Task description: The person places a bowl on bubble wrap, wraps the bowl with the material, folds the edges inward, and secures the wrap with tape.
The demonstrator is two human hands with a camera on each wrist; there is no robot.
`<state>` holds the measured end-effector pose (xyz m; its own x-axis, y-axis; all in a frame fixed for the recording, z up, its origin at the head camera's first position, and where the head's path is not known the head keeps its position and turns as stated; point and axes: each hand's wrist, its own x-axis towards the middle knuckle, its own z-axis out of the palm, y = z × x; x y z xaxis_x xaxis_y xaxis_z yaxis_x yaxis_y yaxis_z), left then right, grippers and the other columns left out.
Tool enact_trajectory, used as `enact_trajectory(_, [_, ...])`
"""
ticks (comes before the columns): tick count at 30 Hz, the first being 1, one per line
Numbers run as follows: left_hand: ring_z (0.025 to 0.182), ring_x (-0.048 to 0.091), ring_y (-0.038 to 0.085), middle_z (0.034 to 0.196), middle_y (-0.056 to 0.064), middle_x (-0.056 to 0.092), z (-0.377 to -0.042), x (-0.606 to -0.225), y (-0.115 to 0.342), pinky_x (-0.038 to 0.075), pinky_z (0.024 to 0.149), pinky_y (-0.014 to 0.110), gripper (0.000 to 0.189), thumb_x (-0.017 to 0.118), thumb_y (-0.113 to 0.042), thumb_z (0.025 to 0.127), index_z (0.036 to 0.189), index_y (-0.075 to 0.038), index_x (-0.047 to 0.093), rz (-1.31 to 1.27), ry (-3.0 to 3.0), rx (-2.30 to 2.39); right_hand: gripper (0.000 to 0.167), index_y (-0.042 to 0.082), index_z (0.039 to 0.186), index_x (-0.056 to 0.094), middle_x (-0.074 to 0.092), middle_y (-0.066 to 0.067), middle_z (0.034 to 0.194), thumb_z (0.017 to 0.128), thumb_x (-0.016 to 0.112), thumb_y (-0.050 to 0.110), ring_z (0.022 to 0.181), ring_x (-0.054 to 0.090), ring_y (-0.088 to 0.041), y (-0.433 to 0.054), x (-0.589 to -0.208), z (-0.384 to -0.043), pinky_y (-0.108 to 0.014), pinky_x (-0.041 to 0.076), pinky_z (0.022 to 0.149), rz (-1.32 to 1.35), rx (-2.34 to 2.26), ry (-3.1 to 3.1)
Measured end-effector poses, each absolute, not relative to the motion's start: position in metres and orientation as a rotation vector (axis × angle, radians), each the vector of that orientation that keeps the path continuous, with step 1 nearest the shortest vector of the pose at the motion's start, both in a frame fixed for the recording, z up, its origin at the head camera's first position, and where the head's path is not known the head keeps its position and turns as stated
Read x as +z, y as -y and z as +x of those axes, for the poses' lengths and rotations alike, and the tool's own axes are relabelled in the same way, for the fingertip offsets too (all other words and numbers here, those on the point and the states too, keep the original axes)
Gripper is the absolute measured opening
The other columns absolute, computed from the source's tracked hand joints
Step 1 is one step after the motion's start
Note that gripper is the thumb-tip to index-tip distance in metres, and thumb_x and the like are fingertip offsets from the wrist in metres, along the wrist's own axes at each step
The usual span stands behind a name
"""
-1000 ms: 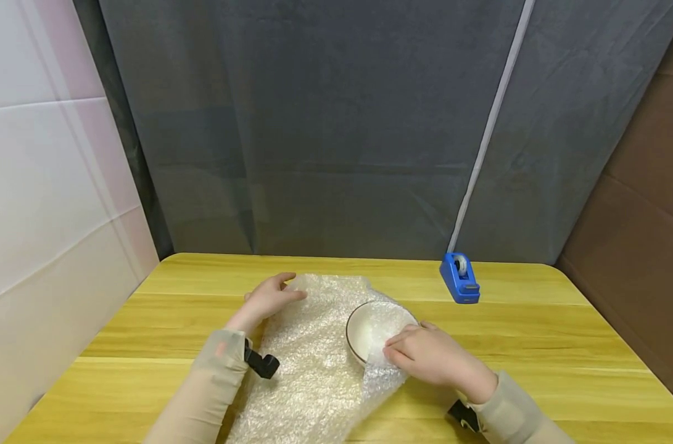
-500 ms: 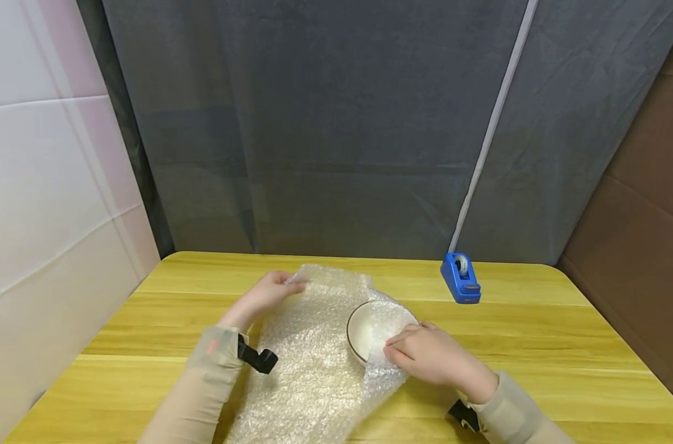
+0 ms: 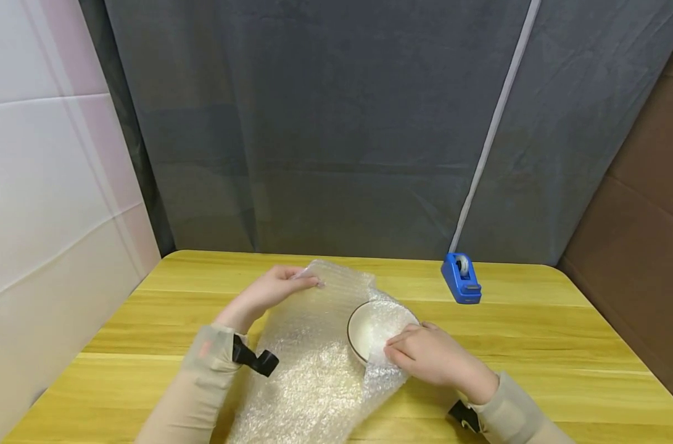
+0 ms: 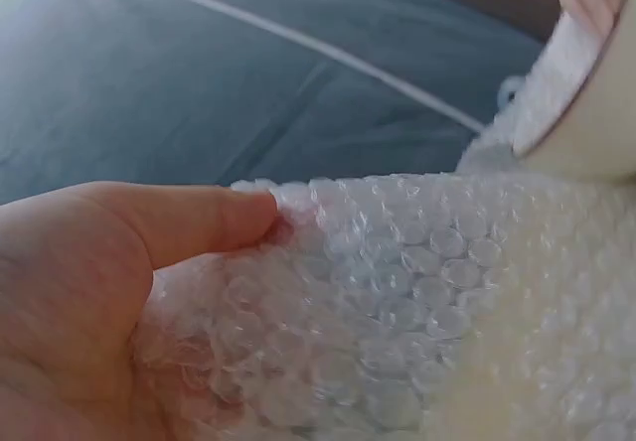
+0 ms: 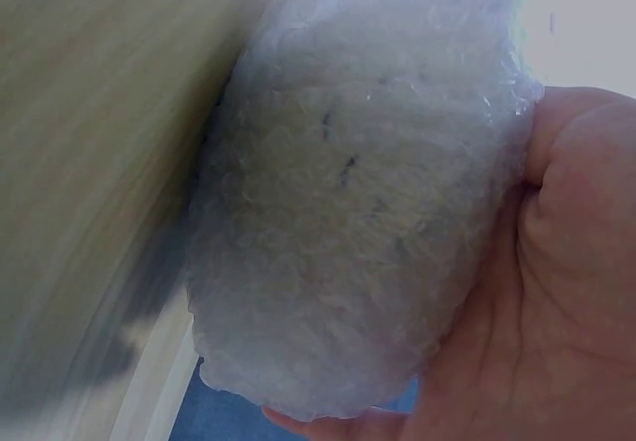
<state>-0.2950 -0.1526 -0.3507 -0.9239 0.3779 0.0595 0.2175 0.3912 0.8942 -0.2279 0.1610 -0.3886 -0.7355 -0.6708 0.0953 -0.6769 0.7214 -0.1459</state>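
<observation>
On my remote feed I count one left hand (image 3: pixel 265 295) and one right hand (image 3: pixel 435 357), making two, at lower centre; two beige sleeves (image 3: pixel 187 385); two black wrist devices (image 3: pixel 266 363); one bowl (image 3: pixel 361 333) and one bubble wrap sheet (image 3: pixel 305 382), also lower centre; one blue tape dispenser (image 3: pixel 456 287), right of centre; one tape roll (image 3: pixel 464 264); one wooden table (image 3: pixel 547 345).
</observation>
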Motion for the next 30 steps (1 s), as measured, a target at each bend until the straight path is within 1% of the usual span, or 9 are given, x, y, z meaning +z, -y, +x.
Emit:
enact_trajectory(6, [0.121,0.053,0.027,0.116,0.010,0.068,-0.283,-0.345,0.131,0.032,0.106,0.051,0.029,0.059,-0.023,0.096,0.112,0.000,0.070,0.723,-2.385,1.566,0.038,0.014,0.111,0.075,0.069,0.006,0.112,0.102,0.042,0.032,0.107,0.059,-0.019,-0.162,-0.389,-0.228,-0.056,0.040,0.097,1.131,0.275,2.876])
enact_trajectory(9, [0.119,0.053,0.024,0.116,0.008,0.067,-0.278,-0.347,0.120,0.034,0.106,0.048,0.027,0.057,-0.021,0.098,0.111,-0.001,0.068,0.849,-2.342,1.535,0.037,0.014,0.111,0.074,0.069,0.005,0.112,0.102,0.043,0.031,0.107,0.059,-0.019,-0.162,-0.389,-0.229,-0.055,0.040,0.097,1.133,0.281,2.875])
enact_trajectory(13, [0.128,0.046,0.024,0.134,0.009,0.057,-0.273,-0.354,0.107,0.033,0.108,0.044,0.029,0.053,-0.020,0.100,0.120,-0.002,0.064,1.031,-2.298,1.455,0.036,0.014,0.111,0.075,0.070,0.006,0.111,0.102,0.044,0.030,0.105,0.059,-0.018,-0.161,-0.390,-0.229,-0.053,0.042,0.096,1.138,0.279,2.864])
enact_trajectory(16, [0.139,0.033,0.023,0.149,0.007,0.042,-0.271,-0.360,0.098,0.027,0.112,0.041,0.037,0.050,-0.021,0.102,0.134,-0.003,0.056,1.140,-2.269,1.373,0.035,0.015,0.110,0.075,0.070,0.006,0.111,0.101,0.045,0.030,0.105,0.059,-0.017,-0.160,-0.391,-0.229,-0.052,0.042,0.095,1.139,0.272,2.857])
enact_trajectory(19, [0.142,0.026,0.021,0.153,0.004,0.035,-0.269,-0.367,0.088,0.022,0.114,0.041,0.042,0.048,-0.022,0.102,0.140,-0.004,0.051,1.181,-2.240,1.302,0.034,0.015,0.110,0.075,0.070,0.006,0.111,0.101,0.045,0.030,0.107,0.059,-0.018,-0.159,-0.392,-0.230,-0.053,0.042,0.096,1.138,0.270,2.854])
enact_trajectory(21, [0.143,0.025,0.022,0.153,0.004,0.035,-0.268,-0.371,0.083,0.015,0.116,0.046,0.039,0.047,-0.024,0.102,0.135,-0.004,0.055,1.202,-2.257,1.232,0.034,0.015,0.110,0.075,0.070,0.006,0.110,0.101,0.046,0.031,0.108,0.059,-0.019,-0.158,-0.392,-0.230,-0.055,0.042,0.096,1.139,0.271,2.852])
enact_trajectory(26, [0.142,0.028,0.023,0.152,0.003,0.038,-0.267,-0.377,0.073,-0.002,0.112,0.061,0.029,0.043,-0.030,0.103,0.111,-0.011,0.062,1.256,-2.384,0.989,0.034,0.015,0.111,0.074,0.070,0.005,0.110,0.101,0.046,0.031,0.110,0.059,-0.022,-0.157,-0.392,-0.229,-0.059,0.041,0.096,1.122,0.282,2.858])
enact_trajectory(27, [0.142,0.028,0.022,0.151,0.003,0.039,-0.267,-0.378,0.071,-0.003,0.111,0.062,0.028,0.043,-0.031,0.103,0.109,-0.013,0.062,1.254,-2.408,0.949,0.034,0.014,0.111,0.074,0.070,0.005,0.110,0.101,0.046,0.031,0.110,0.059,-0.022,-0.157,-0.392,-0.229,-0.059,0.041,0.096,1.116,0.283,2.859])
enact_trajectory(30, [0.140,0.031,0.022,0.149,0.001,0.043,-0.267,-0.379,0.065,-0.002,0.110,0.065,0.031,0.043,-0.035,0.103,0.120,-0.019,0.063,1.233,-2.494,0.829,0.034,0.015,0.110,0.074,0.070,0.005,0.108,0.101,0.045,0.031,0.109,0.059,-0.021,-0.157,-0.392,-0.229,-0.059,0.042,0.095,1.104,0.282,2.854])
